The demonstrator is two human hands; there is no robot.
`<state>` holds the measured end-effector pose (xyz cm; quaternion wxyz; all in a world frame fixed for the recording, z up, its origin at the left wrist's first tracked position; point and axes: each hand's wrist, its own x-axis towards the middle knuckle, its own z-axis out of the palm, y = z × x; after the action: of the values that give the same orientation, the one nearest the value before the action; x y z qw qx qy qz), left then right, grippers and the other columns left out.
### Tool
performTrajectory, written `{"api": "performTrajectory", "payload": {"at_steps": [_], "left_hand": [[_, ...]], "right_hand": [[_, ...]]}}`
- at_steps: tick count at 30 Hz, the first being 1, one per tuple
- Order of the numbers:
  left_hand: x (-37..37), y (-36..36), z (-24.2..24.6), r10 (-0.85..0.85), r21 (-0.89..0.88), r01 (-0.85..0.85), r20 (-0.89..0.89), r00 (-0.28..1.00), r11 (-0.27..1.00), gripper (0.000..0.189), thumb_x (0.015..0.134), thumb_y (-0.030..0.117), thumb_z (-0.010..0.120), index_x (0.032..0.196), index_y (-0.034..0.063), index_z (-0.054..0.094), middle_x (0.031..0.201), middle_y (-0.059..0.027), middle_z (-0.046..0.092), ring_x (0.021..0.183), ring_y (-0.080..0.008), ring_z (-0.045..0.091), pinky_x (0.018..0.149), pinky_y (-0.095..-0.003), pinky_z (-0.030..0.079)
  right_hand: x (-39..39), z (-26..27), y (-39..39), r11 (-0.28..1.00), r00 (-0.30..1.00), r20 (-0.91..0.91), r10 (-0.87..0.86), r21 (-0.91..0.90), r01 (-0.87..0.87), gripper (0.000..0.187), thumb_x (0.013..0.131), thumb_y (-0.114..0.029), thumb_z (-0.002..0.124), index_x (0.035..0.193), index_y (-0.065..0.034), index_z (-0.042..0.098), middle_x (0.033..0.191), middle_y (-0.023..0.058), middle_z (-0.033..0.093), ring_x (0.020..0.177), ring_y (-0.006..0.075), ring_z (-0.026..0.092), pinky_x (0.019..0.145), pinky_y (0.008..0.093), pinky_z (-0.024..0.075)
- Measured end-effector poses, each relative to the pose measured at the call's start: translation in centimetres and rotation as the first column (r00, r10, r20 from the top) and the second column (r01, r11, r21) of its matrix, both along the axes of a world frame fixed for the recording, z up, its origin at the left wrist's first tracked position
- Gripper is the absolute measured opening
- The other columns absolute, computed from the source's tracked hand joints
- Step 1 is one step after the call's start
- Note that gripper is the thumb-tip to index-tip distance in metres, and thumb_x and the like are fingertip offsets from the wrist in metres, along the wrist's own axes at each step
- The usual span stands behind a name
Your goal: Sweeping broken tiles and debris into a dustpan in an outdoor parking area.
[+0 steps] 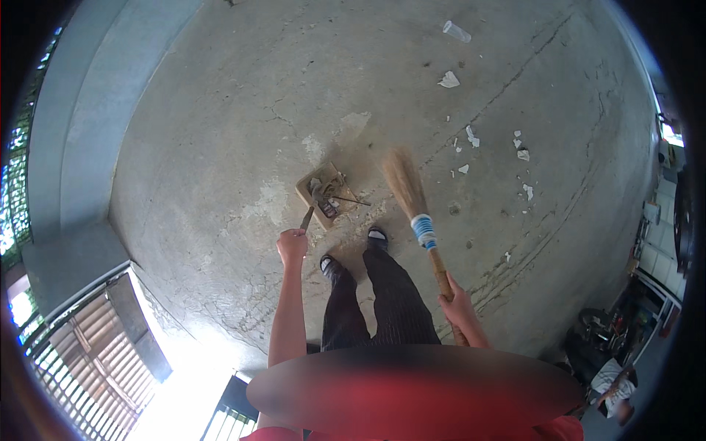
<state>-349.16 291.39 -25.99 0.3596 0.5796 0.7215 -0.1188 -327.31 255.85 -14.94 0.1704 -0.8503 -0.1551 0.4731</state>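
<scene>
My left hand (292, 246) is closed around the handle of a dustpan (302, 190). Grey debris (320, 190) and a thin dark stick (353, 200) lie in the pan, the stick reaching past its edge. In my right hand (461, 306) is the wooden handle of a soft fibre broom (405, 182), bound with a blue and white wrap (423, 231). The bristles point ahead, to the right of the dustpan and apart from it. Whether they touch the floor I cannot tell.
Torn white scraps (472, 136) are scattered over the cracked concrete floor (231, 121) ahead and right. Beyond them lie a larger scrap (449, 80) and a clear plastic cup (457, 31). A low wall (94, 110) runs along the left. A motorcycle (604, 328) and a person (615, 386) are at lower right.
</scene>
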Motion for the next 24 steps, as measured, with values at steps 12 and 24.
{"api": "performTrajectory", "payload": {"at_steps": [12,24], "left_hand": [[2.2,-0.3,0.0,-0.112,0.031,0.112,0.002,0.994,0.993,0.025,0.064,0.009,0.054,0.084,0.0105,0.068,0.075,-0.0137,0.065,0.071,-0.0247,0.064,0.068,-0.0335,0.05],[2.7,-1.9,0.2,-0.078,0.035,0.076,0.062,0.995,0.996,0.022,0.065,0.008,0.054,0.083,0.0075,0.068,0.065,-0.0131,0.064,0.051,-0.0213,0.061,0.054,-0.0313,0.05]], "right_hand": [[-0.7,-2.5,-3.4,0.897,0.804,-0.403,-0.437,-0.13,0.423,0.068,0.077,-0.007,0.051,0.137,-0.015,0.02,0.061,0.0041,0.049,0.042,0.0128,0.049,0.038,0.0276,0.0414],[-7.2,0.9,1.9,0.938,0.562,-0.772,-0.298,-0.128,0.322,0.071,0.08,-0.01,0.055,0.138,-0.0181,0.015,0.064,0.0046,0.048,0.043,0.0111,0.047,0.039,0.0257,0.0424]]}}
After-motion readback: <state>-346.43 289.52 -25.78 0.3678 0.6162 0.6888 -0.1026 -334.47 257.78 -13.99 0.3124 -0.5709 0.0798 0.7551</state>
